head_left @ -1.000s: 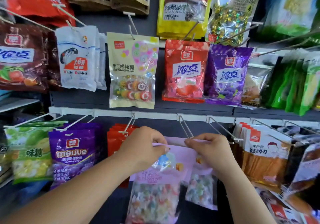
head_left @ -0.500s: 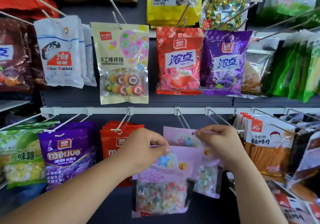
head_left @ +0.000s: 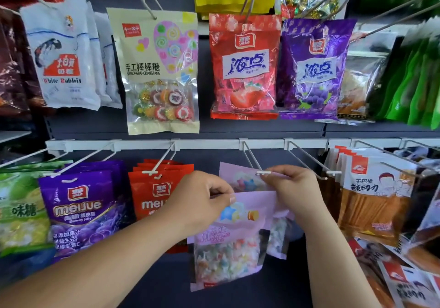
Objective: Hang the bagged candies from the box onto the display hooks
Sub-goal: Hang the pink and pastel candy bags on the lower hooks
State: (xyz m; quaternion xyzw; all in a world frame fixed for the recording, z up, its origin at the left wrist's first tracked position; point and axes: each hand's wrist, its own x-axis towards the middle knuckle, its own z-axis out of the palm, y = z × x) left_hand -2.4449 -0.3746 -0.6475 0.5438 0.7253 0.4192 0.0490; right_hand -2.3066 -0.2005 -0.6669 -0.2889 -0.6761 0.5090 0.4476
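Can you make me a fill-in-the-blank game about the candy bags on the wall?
1. Both hands, the left hand and the right hand, hold a candy bag whose top is colored ____.
2. The bag with a rabbit drawn on it hangs in the ____ row.
3. The fruit pictured on the red bag up top is a ____.
4. The bags labeled "meijue" come in red and ____.

Missing words: pink; upper; strawberry; purple
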